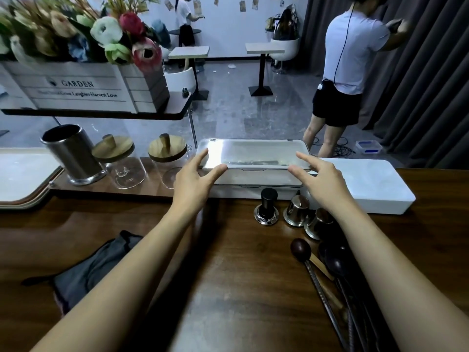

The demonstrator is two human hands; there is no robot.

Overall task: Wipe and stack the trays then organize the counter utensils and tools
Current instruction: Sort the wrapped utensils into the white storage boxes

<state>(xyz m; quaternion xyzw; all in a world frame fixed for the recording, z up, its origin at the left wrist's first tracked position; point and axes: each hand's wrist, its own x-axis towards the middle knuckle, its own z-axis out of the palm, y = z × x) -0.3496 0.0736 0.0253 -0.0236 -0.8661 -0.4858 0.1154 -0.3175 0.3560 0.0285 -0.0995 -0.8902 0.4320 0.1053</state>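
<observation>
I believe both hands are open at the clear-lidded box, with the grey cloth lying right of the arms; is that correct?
Not quite: the head view shows the grey cloth lying left of the arms. The left hand and right hand are indeed open at the clear-lidded box.

The stacked trays [253,177] are seen in white, and the counter [236,280] in dark brown wood grain. The cloth [86,273] is coloured dark grey. The jar lids [113,149] are shown in pale wood, the spoons [300,246] in deep brown.
</observation>
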